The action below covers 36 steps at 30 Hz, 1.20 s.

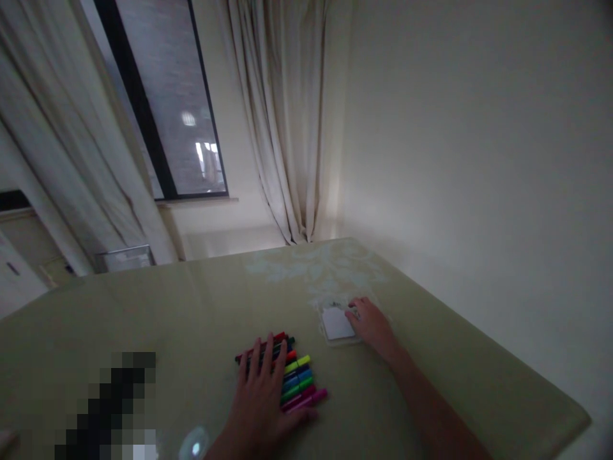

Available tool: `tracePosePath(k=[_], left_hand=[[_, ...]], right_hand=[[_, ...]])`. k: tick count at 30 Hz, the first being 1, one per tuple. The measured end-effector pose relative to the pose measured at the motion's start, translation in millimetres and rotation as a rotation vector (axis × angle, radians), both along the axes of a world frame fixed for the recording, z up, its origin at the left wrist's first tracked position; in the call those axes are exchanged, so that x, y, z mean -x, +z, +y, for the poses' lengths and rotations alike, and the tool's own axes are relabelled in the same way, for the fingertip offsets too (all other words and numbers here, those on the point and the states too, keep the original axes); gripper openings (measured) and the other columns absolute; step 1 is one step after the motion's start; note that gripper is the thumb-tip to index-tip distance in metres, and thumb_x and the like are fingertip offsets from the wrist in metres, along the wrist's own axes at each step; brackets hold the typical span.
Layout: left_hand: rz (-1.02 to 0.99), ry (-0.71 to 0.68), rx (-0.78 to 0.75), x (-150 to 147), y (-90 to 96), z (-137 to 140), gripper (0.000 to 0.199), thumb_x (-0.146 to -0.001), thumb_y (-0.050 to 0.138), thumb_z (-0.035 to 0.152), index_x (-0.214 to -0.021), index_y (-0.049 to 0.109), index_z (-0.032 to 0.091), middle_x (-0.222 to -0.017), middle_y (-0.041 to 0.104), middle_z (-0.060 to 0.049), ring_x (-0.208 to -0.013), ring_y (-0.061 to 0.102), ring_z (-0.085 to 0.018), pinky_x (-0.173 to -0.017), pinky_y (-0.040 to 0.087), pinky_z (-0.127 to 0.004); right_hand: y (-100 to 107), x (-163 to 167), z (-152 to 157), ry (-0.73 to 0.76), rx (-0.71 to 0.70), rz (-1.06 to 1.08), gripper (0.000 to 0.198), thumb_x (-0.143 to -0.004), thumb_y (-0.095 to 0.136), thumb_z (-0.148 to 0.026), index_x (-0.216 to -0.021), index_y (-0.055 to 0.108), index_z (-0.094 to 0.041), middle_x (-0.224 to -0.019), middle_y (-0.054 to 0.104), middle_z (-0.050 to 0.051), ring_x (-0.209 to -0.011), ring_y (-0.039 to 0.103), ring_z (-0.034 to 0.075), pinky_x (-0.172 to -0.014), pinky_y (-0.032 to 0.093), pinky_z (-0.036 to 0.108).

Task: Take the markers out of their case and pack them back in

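Note:
Several coloured markers (297,377) lie side by side in a row on the table, with red, dark, yellow, blue, green and pink ones showing. Across their left part rests my left hand (261,383), palm down with its fingers spread; it covers part of the row. A flat clear plastic case (330,340) with a white square card (337,322) in it lies farther back to the right. My right hand (371,322) is at the case's right edge, its thumb and fingers curved round that edge. Its fingertips are partly blurred.
The markers and case are on a greenish table (191,306) with a pale floral pattern. A shiny round clear object (194,443) is at the bottom, left of my left forearm. A pixelated dark patch hides the lower left. A wall (479,160) runs along the right; curtains (287,128) hang behind.

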<state>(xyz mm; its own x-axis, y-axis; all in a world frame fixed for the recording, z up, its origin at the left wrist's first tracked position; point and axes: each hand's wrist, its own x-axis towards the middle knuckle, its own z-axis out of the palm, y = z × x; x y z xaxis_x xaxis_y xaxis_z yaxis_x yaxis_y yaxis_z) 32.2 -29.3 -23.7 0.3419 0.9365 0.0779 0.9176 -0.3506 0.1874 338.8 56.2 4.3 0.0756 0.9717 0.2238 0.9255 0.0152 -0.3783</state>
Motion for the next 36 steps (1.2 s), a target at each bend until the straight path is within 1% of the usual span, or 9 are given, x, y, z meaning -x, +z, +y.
tracePosePath(k=[5,11,15,18,23,27,32,34,36], left_hand=[[0.012,-0.013,-0.076,14,-3.9,21,0.101,-0.082,0.045,0.088,-0.161,0.026,0.027,-0.169,0.020,-0.013,-0.154,0.016,-0.046,-0.121,0.013,-0.068],[0.071,0.058,-0.036,46,5.2,44,0.098,-0.085,0.041,0.087,-0.161,0.027,0.026,-0.168,0.021,-0.015,-0.154,0.018,-0.045,-0.120,0.015,-0.067],[0.065,0.105,-0.070,70,4.4,55,0.094,-0.087,0.043,0.083,-0.161,0.028,0.026,-0.168,0.025,-0.015,-0.153,0.022,-0.045,-0.120,0.017,-0.066],[0.034,0.109,-0.148,74,2.2,52,0.090,-0.087,0.051,0.078,-0.159,0.037,0.025,-0.166,0.032,-0.015,-0.152,0.025,-0.046,-0.118,0.017,-0.068],[-0.065,-0.044,-0.419,60,2.5,33,0.040,-0.096,0.059,0.052,-0.129,0.067,0.030,-0.150,0.056,-0.008,-0.137,0.050,-0.032,-0.116,0.030,-0.054],[-0.085,-0.102,-0.470,56,0.5,25,0.017,-0.097,0.062,0.039,-0.106,0.073,0.031,-0.131,0.068,-0.006,-0.121,0.059,-0.029,-0.106,0.039,-0.048],[-0.246,-0.067,-0.358,54,5.4,23,0.021,-0.098,0.058,0.043,-0.095,0.072,0.027,-0.128,0.069,-0.007,-0.121,0.060,-0.032,-0.102,0.043,-0.051],[-0.438,-0.008,-0.256,49,13.6,19,0.029,-0.099,0.053,0.048,-0.093,0.071,0.026,-0.120,0.072,-0.007,-0.112,0.065,-0.030,-0.096,0.049,-0.048],[-0.698,0.058,-0.125,43,23.2,14,0.035,-0.101,0.048,0.052,-0.096,0.068,0.024,-0.103,0.075,-0.007,-0.095,0.071,-0.026,-0.083,0.056,-0.040]], right_hand=[[-4,9,-1,0.056,0.011,0.045,0.024,-0.096,0.058,-0.025,-0.115,0.068,-0.016,-0.118,0.067,0.013,-0.096,0.069,0.021,-0.088,0.048,0.029],[-2,27,-8,0.112,0.021,0.117,0.028,-0.093,0.061,-0.021,-0.119,0.068,-0.015,-0.122,0.064,0.015,-0.095,0.069,0.021,-0.088,0.050,0.031],[-2,46,-15,0.185,0.028,0.148,0.030,-0.090,0.064,-0.018,-0.120,0.068,-0.018,-0.122,0.064,0.012,-0.093,0.068,0.019,-0.086,0.051,0.029],[-2,58,-22,0.258,0.038,0.163,0.035,-0.088,0.065,-0.014,-0.123,0.066,-0.019,-0.121,0.064,0.011,-0.092,0.068,0.019,-0.085,0.051,0.028],[-1,62,-27,0.312,0.029,0.159,0.040,-0.087,0.063,-0.010,-0.126,0.065,-0.018,-0.115,0.066,0.010,-0.093,0.066,0.019,-0.087,0.050,0.028],[1,60,-22,0.332,0.072,0.141,0.035,-0.088,0.065,-0.012,-0.122,0.068,-0.016,-0.110,0.068,0.010,-0.086,0.066,0.018,-0.082,0.051,0.027],[35,74,-17,0.371,0.020,-0.005,0.022,-0.090,0.069,-0.022,-0.111,0.073,-0.018,-0.122,0.066,0.013,-0.099,0.066,0.023,-0.088,0.049,0.032],[58,90,-16,0.419,-0.019,0.023,0.018,-0.094,0.066,-0.028,-0.108,0.075,-0.019,-0.115,0.069,0.012,-0.100,0.067,0.024,-0.087,0.049,0.032],[77,109,-16,0.511,-0.013,0.149,0.021,-0.097,0.064,-0.036,-0.102,0.076,-0.019,-0.099,0.074,0.008,-0.088,0.069,0.021,-0.080,0.048,0.030]])
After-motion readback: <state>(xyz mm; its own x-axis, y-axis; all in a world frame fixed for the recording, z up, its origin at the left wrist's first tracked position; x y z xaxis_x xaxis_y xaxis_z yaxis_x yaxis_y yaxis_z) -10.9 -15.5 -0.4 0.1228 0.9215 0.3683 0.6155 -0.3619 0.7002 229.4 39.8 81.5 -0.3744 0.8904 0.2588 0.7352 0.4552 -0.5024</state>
